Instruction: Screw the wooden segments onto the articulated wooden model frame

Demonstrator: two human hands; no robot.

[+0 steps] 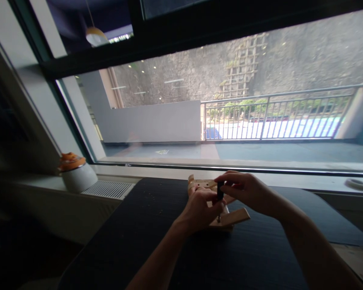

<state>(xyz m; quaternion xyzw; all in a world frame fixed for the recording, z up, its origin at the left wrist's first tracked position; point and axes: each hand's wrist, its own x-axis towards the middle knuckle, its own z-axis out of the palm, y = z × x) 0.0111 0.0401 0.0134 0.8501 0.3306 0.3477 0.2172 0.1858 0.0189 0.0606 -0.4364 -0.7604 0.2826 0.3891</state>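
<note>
A small assembly of pale wooden pieces (234,217) lies on the dark table, with drilled holes in its far part. My left hand (201,205) is closed around its middle and covers much of it; the thumb is close to the tool above. Between the fingertips of my right hand (240,187) is the black handle of a screwdriver (220,190), held upright. Its thin shaft points down to the near end of the wood, beside a slanting wooden strip. Whether the tip sits in a screw is too small to tell.
The dark table (124,241) has rounded corners and pale crumbs at its left. Beyond it runs a window sill with a white container with an orange top (78,177), a vent grille (109,189) and a tape-like ring (355,184). A flat light-brown sheet (353,259) lies at right.
</note>
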